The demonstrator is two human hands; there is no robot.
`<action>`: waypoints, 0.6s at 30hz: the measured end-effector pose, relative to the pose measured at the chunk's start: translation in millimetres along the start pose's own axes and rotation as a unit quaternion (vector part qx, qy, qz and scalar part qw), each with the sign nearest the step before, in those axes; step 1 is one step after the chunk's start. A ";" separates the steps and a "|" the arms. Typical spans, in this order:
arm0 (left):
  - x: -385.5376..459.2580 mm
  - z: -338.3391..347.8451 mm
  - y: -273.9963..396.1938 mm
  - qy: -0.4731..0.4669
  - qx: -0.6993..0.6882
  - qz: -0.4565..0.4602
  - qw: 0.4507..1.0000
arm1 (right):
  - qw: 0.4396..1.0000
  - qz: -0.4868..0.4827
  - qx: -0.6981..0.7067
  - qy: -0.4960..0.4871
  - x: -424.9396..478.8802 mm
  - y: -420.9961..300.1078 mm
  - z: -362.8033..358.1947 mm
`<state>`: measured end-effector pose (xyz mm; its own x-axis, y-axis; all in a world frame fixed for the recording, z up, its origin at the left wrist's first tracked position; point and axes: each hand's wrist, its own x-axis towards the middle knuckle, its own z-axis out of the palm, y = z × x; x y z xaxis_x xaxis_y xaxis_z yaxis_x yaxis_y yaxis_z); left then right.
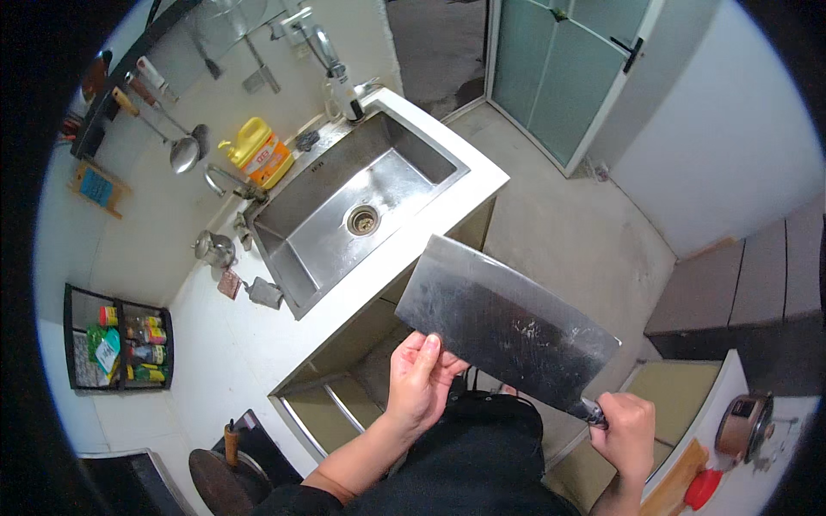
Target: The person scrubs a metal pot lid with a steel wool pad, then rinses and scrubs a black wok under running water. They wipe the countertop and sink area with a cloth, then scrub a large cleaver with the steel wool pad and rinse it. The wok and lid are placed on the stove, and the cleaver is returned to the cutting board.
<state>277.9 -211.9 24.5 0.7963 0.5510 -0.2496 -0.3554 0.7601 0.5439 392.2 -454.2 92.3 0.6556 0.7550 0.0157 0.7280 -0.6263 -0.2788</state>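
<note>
A wide cleaver (503,316) with a broad, scuffed steel blade is held up in front of my body. My right hand (623,429) is closed around its handle at the lower right. At the blade's other end, the thumb and fingers of my left hand (423,377) pinch its lower edge. Beyond the blade lies a stainless steel sink (381,187) with a round drain (362,220), set in a white countertop (342,293). The cleaver's far corner lies in front of the counter's front edge in this view.
A faucet (222,177) and a yellow detergent jug (261,151) stand behind the sink. Cleaning pads (264,292) and a metal pot (214,248) are left of it. A lidded pan (222,480) sits at the lower left. Another counter at right holds a brown pot (742,427) and a wooden board (677,480).
</note>
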 end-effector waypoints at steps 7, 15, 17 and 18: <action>2.6 -4.2 20.5 0.017 -0.006 0.072 0.997 | 0.995 -0.072 0.002 -0.071 52.4 -7.8 -17.9; -1.5 11.3 31.9 0.140 0.023 0.184 0.973 | 0.971 -0.213 0.045 -0.097 117.0 3.5 -11.6; -4.8 17.0 32.0 0.139 -0.004 0.205 0.969 | 0.965 -0.237 0.050 -0.098 127.4 6.1 -11.4; -6.0 19.9 31.0 0.138 -0.007 0.217 0.966 | 0.963 -0.244 0.044 -0.105 132.1 7.8 -11.6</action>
<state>271.8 -198.5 58.7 0.4105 0.8882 -0.2065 -0.6348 0.4409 0.6345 486.8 -361.7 103.3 0.1788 0.9835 -0.0265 0.9132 -0.1759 -0.3675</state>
